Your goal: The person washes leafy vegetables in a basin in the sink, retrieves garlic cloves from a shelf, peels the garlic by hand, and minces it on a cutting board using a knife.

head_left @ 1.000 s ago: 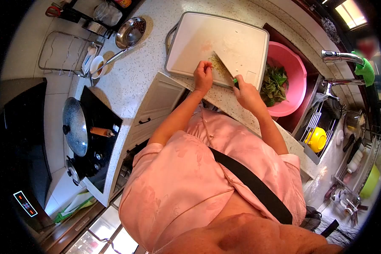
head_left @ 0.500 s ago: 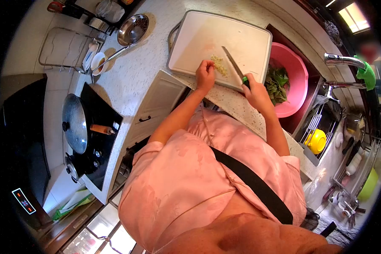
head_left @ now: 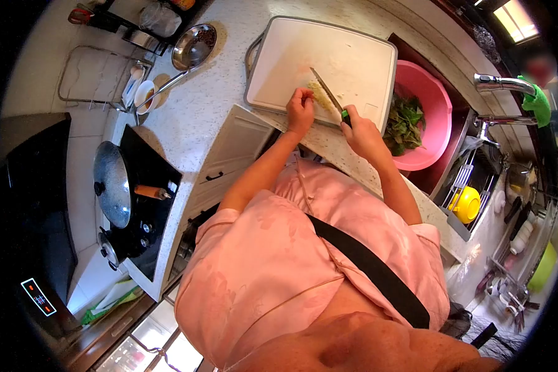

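Observation:
A white cutting board (head_left: 350, 56) with a grey rim lies on the counter in front of me. Pale chopped bits that look like garlic (head_left: 323, 105) are heaped near its front edge. My right hand (head_left: 363, 136) grips a knife (head_left: 327, 88) by its black and green handle, the blade slanting over the bits. At the left of the heap is my left hand (head_left: 301, 111), its fingers curled closed over the board's front edge. Whether anything is between those fingers is hidden.
A pink basin (head_left: 437, 111) with green leaves (head_left: 406, 124) stands right of the board, by the sink tap (head_left: 502, 85). To the left are a metal strainer (head_left: 194, 46), a small white bowl (head_left: 144, 96), and a lidded wok (head_left: 113, 183) on the black stove (head_left: 144, 211).
My right hand and the knife have shifted left, so the blade now lies over the chopped bits. My left hand has stayed almost in place.

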Motion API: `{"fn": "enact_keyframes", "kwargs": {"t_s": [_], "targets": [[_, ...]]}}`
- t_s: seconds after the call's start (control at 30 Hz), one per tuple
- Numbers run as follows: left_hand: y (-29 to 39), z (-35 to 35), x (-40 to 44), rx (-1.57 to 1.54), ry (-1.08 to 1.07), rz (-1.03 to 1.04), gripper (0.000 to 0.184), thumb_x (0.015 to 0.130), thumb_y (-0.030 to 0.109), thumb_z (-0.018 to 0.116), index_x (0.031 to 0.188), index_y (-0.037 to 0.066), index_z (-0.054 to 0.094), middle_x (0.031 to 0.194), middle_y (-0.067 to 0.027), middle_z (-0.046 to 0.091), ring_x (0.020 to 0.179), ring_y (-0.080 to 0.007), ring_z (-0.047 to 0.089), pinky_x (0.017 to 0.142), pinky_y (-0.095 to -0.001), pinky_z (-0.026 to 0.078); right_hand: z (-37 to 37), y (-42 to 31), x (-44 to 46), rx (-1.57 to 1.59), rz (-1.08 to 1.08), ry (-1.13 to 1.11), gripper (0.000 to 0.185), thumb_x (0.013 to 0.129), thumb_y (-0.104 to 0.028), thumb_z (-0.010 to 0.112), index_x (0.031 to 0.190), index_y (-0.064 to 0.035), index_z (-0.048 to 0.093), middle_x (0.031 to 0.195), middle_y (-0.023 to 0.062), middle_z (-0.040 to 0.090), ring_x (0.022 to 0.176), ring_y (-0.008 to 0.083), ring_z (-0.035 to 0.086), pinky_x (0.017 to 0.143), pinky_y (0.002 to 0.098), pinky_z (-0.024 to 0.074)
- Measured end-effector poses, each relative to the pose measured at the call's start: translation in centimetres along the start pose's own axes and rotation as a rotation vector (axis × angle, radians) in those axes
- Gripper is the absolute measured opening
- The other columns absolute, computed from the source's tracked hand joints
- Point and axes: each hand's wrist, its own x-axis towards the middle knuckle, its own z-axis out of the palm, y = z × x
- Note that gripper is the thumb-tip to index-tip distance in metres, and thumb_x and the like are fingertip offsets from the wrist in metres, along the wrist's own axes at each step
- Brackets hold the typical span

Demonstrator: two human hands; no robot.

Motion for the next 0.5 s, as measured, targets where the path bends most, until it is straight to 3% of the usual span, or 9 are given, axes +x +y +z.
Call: {"fn": "enact_keyframes", "kwargs": {"t_s": [0.17, 0.23, 0.5], "targets": [[0.2, 0.0, 0.0, 0.039, 0.002, 0.024, 0.010, 0.086, -0.002, 0.049, 0.092, 0.000, 0.056, 0.081, -0.0090, 0.062, 0.074, -0.0176, 0.060, 0.068, -0.0295, 0.049, -0.4, 0.2, 0.1, -0.017, -0.054, -0.016, 0.026, 0.089, -0.017, 0.053, 0.110, -0.0064, 0.041, 0.076, 0.0306, 0.060, 0.077, 0.0496, 0.058, 0.069, 0.0556, 0.0438], [0.4, -0.2, -0.2, 0.032, 0.004, 0.012, 0.010, 0.086, -0.002, 0.049, 0.092, 0.000, 0.056, 0.081, -0.0090, 0.062, 0.074, -0.0175, 0.059, 0.068, -0.0295, 0.048, -1.6, -0.5, -0.3, 0.000, 0.030, -0.021, 0.028, 0.089, -0.015, 0.055, 0.112, -0.0057, 0.042, 0.079, 0.0294, 0.060, 0.077, 0.0481, 0.057, 0.068, 0.0518, 0.0437], [-0.1, 0.0, -0.1, 0.024, 0.007, 0.015, 0.008, 0.086, 0.000, 0.050, 0.091, 0.001, 0.056, 0.079, -0.0098, 0.062, 0.072, -0.0200, 0.060, 0.067, -0.0311, 0.048, -1.0, 1.2, -0.8, -0.069, 0.076, 0.016, 0.030, 0.089, -0.016, 0.054, 0.114, -0.0064, 0.041, 0.078, 0.0299, 0.060, 0.078, 0.0486, 0.058, 0.068, 0.0535, 0.0438]]}}
